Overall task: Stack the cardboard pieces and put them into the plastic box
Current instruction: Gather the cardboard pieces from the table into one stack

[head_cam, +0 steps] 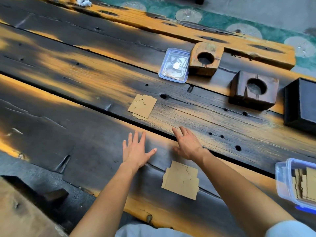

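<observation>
Head view, looking down on a charred plank table (71, 93). Landmark for everything: the near cardboard piece (180, 180), lying flat close to the table's front edge.

Left hand (135, 149) up and to the left of that piece, fingers spread wide, palm down on or just over the wood, holding nothing. Right hand (187, 145) straight above the same piece, also spread open and empty, fingertips pointing toward the far side.

Further up from the near piece, well past both hands: a second cardboard piece (142, 106), flat, apparently with another one under it, edges not lined up. Beyond that, a clear lid (174, 66) lying flat, right beside a wooden block with a round hole (206, 59). Second holed block (254, 90) and a dark box (301, 105) off to the upper right.

Far right of the near piece: the plastic box (290, 182), open, already loaded with a batch of cardboard standing on edge.

Progress guess: mostly done. Still left: gathering the loose pieces into one stack and dropping them in the box. Probably reaching for the far one next.
</observation>
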### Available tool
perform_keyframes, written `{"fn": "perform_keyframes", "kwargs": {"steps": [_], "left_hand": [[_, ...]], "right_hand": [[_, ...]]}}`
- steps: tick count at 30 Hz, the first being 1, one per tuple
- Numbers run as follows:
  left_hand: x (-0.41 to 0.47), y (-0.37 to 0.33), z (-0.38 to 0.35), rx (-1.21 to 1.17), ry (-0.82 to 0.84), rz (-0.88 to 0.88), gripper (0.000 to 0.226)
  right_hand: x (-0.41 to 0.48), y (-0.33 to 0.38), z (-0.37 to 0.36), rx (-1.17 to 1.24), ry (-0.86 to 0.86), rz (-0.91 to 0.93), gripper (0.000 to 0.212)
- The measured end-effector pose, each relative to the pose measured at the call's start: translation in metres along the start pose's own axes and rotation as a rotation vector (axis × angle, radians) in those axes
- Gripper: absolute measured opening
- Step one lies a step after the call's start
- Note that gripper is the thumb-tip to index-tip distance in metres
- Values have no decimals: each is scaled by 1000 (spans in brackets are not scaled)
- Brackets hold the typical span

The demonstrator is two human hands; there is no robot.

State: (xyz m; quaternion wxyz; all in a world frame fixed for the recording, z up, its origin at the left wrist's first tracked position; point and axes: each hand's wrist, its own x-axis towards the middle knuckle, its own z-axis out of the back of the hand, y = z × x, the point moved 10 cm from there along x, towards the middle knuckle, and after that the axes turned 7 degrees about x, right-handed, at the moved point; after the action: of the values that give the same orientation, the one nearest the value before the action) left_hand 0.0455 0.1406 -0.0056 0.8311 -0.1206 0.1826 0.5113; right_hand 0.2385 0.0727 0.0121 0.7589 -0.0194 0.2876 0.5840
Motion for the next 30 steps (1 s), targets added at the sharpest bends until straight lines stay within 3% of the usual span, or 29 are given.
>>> {"fn": "perform_keyframes", "kwargs": {"steps": [19,30], "left_hand": [[106,33,13,-87,79,82,90],[159,31,-3,-38,109,28,83]], "right_hand": [[140,27,10,-36,120,55,84],[221,44,17,-39,97,130,79]]}}
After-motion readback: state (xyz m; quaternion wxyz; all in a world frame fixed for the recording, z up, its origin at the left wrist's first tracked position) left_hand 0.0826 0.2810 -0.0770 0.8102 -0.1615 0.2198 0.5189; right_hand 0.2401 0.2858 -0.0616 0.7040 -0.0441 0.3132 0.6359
